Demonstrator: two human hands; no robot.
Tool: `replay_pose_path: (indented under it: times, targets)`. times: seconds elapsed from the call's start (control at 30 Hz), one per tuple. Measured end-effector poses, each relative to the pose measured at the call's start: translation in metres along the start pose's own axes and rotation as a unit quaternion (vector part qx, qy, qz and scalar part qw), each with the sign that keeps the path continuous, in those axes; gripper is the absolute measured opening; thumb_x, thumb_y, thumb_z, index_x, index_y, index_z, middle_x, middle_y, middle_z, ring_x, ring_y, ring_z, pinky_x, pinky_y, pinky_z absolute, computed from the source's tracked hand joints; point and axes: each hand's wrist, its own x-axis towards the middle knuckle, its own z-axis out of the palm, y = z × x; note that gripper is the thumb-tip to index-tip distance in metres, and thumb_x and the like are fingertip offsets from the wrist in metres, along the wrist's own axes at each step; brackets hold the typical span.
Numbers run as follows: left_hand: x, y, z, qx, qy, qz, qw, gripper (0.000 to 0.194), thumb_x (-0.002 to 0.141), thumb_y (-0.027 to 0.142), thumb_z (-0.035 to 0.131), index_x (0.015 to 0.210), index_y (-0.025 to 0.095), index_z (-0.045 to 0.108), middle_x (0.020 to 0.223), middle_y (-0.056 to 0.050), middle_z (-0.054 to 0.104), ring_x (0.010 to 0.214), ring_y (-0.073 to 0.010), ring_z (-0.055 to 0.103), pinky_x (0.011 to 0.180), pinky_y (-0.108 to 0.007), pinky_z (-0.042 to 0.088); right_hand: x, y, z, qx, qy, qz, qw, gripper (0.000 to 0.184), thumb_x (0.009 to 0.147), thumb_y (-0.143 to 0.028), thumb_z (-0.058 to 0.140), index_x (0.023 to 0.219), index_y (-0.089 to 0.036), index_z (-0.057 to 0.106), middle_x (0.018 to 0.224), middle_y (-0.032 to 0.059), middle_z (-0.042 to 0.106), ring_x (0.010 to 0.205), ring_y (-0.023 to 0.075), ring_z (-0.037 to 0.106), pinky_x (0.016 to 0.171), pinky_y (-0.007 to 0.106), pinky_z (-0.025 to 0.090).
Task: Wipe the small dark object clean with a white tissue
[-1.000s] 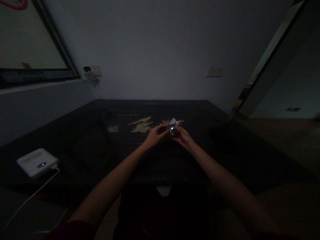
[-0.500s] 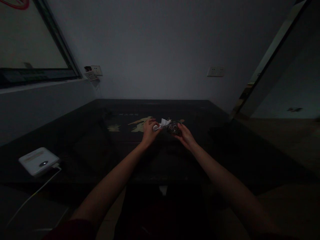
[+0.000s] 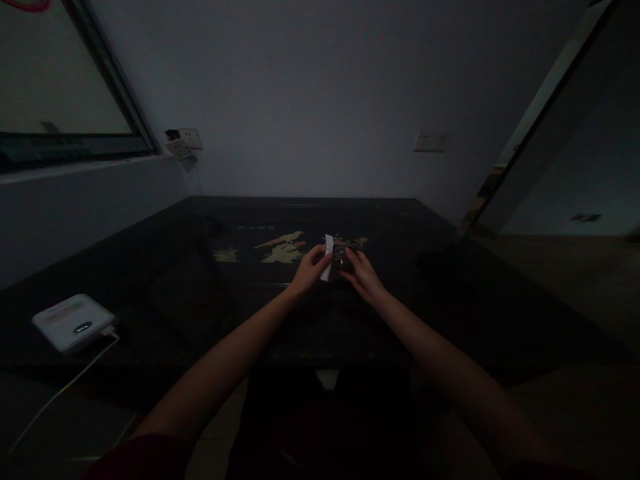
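From my end I see a white box (image 3: 63,323) at the left of the frame, its white cable (image 3: 63,389) trailing toward the lower-left corner. The dark tabletop (image 3: 165,267) shows a pale bird design (image 3: 281,248) near mid-frame. I can make out a window (image 3: 55,80) at upper left, a socket cluster (image 3: 189,138) beside it, and another wall socket (image 3: 433,141) at upper right.

The box (image 3: 73,323) lies left on the table (image 3: 165,267) — paper strip (image 3: 329,244) to its right, wall (image 3: 300,100) behind.

White strip (image 3: 329,245), bird-patterned black table (image 3: 395,247)
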Motion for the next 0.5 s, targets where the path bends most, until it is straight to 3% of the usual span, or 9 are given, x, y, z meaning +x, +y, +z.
replay_pose_path:
  times: [0.13,0.3,0.4,0.5]
  targets:
    - [-0.001,0.002,0.0,-0.03,0.034,-0.018,0.999,0.032,0.09,0.045,0.044,0.09,0.017,0.06,0.099,-0.005,0.067,0.09,-0.019,0.06,0.084,-0.031,0.047,-0.004,0.002,0.006,0.011,-0.004,-0.004,1.0,0.035,0.069,-0.05,0.072,0.09,-0.026,0.058,0.102,0.0005,0.066,0.107,0.0221,0.058,0.088,0.042,0.05]
    - [-0.006,0.001,0.004,-0.025,0.034,0.011,0.999,0.038,0.088,0.043,0.052,0.117,0.018,0.054,0.122,-0.007,0.06,0.113,-0.0206,0.055,0.099,-0.031,0.041,-0.008,0.007,0.012,0.026,-0.015,0.006,1.0,0.04,0.068,-0.053,0.072,0.094,-0.026,0.058,0.105,0.0014,0.065,0.107,0.0218,0.058,0.088,0.042,0.05]
    - [-0.009,-0.003,0.009,-0.037,0.011,-0.008,0.999,0.042,0.091,0.045,0.047,0.123,0.019,0.052,0.127,-0.008,0.058,0.116,-0.0214,0.055,0.101,-0.034,0.041,-0.012,0.011,0.016,0.02,-0.011,0.021,1.0,0.04,0.068,-0.054,0.073,0.091,-0.026,0.056,0.102,0.0013,0.065,0.105,0.0216,0.059,0.087,0.041,0.05]
    - [-0.008,-0.008,0.012,-0.038,0.025,-0.028,0.999,0.043,0.091,0.045,0.046,0.125,0.019,0.053,0.126,-0.008,0.06,0.115,-0.0221,0.056,0.101,-0.035,0.041,-0.014,0.013,0.018,0.011,-0.018,0.029,0.999,0.038,0.069,-0.052,0.073,0.091,-0.026,0.056,0.102,0.0009,0.066,0.104,0.0209,0.059,0.086,0.04,0.05]
